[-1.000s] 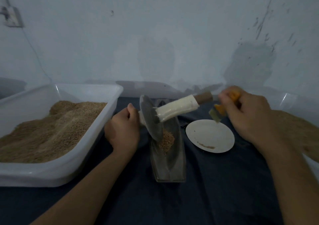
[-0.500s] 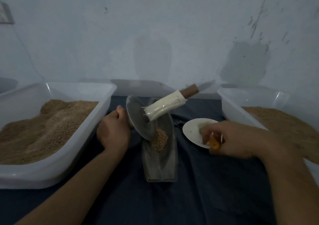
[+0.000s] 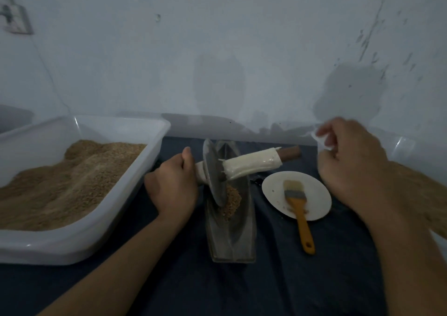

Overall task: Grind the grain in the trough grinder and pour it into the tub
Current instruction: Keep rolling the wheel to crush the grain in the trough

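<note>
A metal trough grinder (image 3: 232,240) stands on the dark cloth, with a small heap of grain (image 3: 231,202) in its channel. Its grinding wheel (image 3: 214,177) leans in the trough on a white-wrapped axle (image 3: 251,165) that ends in a brown tip. My left hand (image 3: 174,185) grips the axle's left end, beside the wheel. My right hand (image 3: 350,165) is blurred and hovers above the table, right of the axle's brown tip, fingers loosely curled and holding nothing. It is in front of the corner of the right tub (image 3: 401,143).
A large white tub (image 3: 154,146) heaped with brown grain (image 3: 72,177) fills the left side. A white plate (image 3: 314,194) lies right of the trough, with an orange-handled brush (image 3: 300,216) across it, handle over the near edge. A wall stands close behind.
My right hand laid the brush on the plate, let go and rose toward the back right. My left hand kept its grip on the axle.
</note>
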Demonstrator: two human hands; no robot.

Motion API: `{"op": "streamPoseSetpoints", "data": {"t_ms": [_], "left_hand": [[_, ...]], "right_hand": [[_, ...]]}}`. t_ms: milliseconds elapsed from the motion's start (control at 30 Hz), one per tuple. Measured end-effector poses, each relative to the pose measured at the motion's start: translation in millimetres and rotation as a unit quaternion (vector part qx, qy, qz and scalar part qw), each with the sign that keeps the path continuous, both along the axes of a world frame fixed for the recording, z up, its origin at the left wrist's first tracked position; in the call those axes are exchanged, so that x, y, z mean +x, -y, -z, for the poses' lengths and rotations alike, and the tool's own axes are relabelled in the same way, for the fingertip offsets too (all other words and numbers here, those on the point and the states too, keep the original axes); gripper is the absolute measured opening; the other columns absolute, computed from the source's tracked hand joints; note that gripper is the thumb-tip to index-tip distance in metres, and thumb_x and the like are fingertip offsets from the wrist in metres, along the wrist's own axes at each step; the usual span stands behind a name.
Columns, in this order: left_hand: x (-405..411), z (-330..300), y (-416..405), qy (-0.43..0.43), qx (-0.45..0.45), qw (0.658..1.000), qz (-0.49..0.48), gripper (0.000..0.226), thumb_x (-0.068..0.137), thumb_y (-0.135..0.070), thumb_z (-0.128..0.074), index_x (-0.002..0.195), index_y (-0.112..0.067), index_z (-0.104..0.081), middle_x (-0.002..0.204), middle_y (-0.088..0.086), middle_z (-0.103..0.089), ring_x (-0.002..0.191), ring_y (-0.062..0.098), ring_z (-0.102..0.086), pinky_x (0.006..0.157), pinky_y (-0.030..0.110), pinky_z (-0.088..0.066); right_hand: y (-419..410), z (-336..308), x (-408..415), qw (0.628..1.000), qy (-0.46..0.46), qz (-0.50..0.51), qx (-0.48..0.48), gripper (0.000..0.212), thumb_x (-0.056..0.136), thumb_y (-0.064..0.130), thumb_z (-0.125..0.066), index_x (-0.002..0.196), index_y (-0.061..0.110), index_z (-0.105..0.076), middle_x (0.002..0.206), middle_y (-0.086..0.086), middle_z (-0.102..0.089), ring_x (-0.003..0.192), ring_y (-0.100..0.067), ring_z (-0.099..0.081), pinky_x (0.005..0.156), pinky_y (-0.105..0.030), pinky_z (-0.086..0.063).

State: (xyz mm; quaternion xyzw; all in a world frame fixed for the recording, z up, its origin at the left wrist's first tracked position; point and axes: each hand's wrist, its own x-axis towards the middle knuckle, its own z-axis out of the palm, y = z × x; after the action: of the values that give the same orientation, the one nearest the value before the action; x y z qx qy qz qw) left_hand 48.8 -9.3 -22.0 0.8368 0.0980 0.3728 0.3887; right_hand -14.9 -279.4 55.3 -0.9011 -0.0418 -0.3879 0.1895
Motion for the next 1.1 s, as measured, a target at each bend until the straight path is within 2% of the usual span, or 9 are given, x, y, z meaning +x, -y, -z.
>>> {"op": "streamPoseSetpoints", "data": {"t_ms": [100,200,333,467,567,733,867,967,1100], "left_hand": [[-1.7,-2.2,1.7,0.019,0.036,0.999,0.005,0.059,0.108,-0.040,-0.041,0.056,-0.013,-0.046,0.050,0.002,-0.049,0.050,0.022,-0.049,0.064,0.037,-0.036],[-3.1,-3.7,1.1,0.021,0.109,0.994,0.019,0.054,0.110,-0.042,-0.036,0.061,-0.021,-0.044,0.057,0.002,-0.057,0.059,0.027,-0.056,0.073,0.041,-0.041],[1.5,-11.1,-7.1,-0.018,0.193,0.977,0.087,0.044,0.111,-0.039,-0.029,0.084,-0.022,-0.059,0.078,0.000,-0.066,0.080,0.027,-0.061,0.079,0.039,-0.037],[1.7,-21.8,-28.4,0.006,0.179,0.961,0.212,0.018,0.100,-0.019,-0.048,0.105,-0.021,-0.065,0.092,-0.009,-0.058,0.097,0.017,-0.051,0.081,0.038,-0.041],[-5.5,-23.0,-46.4,-0.039,0.263,0.921,0.284,0.022,0.086,-0.032,-0.044,0.105,-0.032,-0.057,0.094,-0.017,-0.055,0.095,0.011,-0.048,0.077,0.034,-0.035],[-11.1,-19.6,-41.2,-0.089,0.447,0.871,0.180,0.027,0.091,-0.032,-0.058,0.113,-0.032,-0.042,0.109,-0.007,-0.056,0.100,0.021,-0.055,0.077,0.037,-0.035],[-12.3,-22.0,-35.6,-0.054,0.472,0.866,0.160,0.023,0.089,-0.036,-0.063,0.100,-0.033,-0.043,0.096,-0.007,-0.063,0.091,0.021,-0.063,0.070,0.035,-0.035],[-11.4,-22.6,-30.8,-0.047,0.482,0.863,0.146,0.026,0.084,-0.038,-0.067,0.089,-0.034,-0.042,0.083,-0.006,-0.063,0.079,0.022,-0.066,0.066,0.034,-0.035],[3.7,-16.3,-25.3,-0.058,0.475,0.872,0.102,0.024,0.087,-0.032,-0.066,0.092,-0.030,-0.042,0.088,-0.003,-0.064,0.082,0.025,-0.065,0.067,0.035,-0.036]], "right_hand": [[-38.6,1.8,-0.2,0.989,-0.012,-0.071,-0.130,0.049,0.074,0.037,-0.051,0.123,0.033,-0.054,0.114,0.011,-0.049,0.106,-0.011,-0.043,0.082,-0.031,-0.037],[-63.7,19.1,10.4,0.959,-0.089,-0.104,-0.248,0.042,0.075,0.042,-0.059,0.117,0.037,-0.053,0.108,0.016,-0.052,0.101,-0.011,-0.046,0.079,-0.031,-0.034],[-63.1,35.0,25.5,0.955,-0.082,-0.095,-0.268,0.026,0.084,0.035,-0.061,0.109,0.035,-0.052,0.098,0.014,-0.056,0.092,-0.015,-0.050,0.070,-0.033,-0.032],[-55.5,45.1,30.7,0.952,-0.112,-0.089,-0.270,0.032,0.090,0.030,-0.056,0.122,0.033,-0.051,0.105,0.010,-0.058,0.096,-0.018,-0.053,0.075,-0.037,-0.040],[-55.5,46.1,35.2,0.951,-0.103,-0.058,-0.286,0.029,0.088,0.027,-0.058,0.117,0.031,-0.053,0.101,0.008,-0.057,0.093,-0.020,-0.054,0.071,-0.037,-0.039],[-62.4,42.6,37.3,0.950,-0.113,-0.058,-0.285,0.020,0.090,0.026,-0.058,0.107,0.027,-0.048,0.097,0.006,-0.058,0.090,-0.022,-0.058,0.062,-0.035,-0.033],[-54.6,38.7,29.2,0.946,-0.165,-0.077,-0.266,0.024,0.088,0.030,-0.061,0.093,0.037,-0.039,0.082,0.012,-0.048,0.072,-0.017,-0.050,0.050,-0.029,-0.021],[-54.4,42.0,30.8,0.936,-0.183,-0.055,-0.296,0.023,0.081,0.031,-0.064,0.085,0.037,-0.042,0.074,0.013,-0.040,0.061,-0.011,-0.037,0.050,-0.027,-0.018],[-65.8,48.4,48.3,0.949,-0.117,-0.020,-0.291,0.017,0.081,0.023,-0.065,0.087,0.027,-0.050,0.072,0.004,-0.048,0.061,-0.024,-0.049,0.054,-0.031,-0.026]]}}
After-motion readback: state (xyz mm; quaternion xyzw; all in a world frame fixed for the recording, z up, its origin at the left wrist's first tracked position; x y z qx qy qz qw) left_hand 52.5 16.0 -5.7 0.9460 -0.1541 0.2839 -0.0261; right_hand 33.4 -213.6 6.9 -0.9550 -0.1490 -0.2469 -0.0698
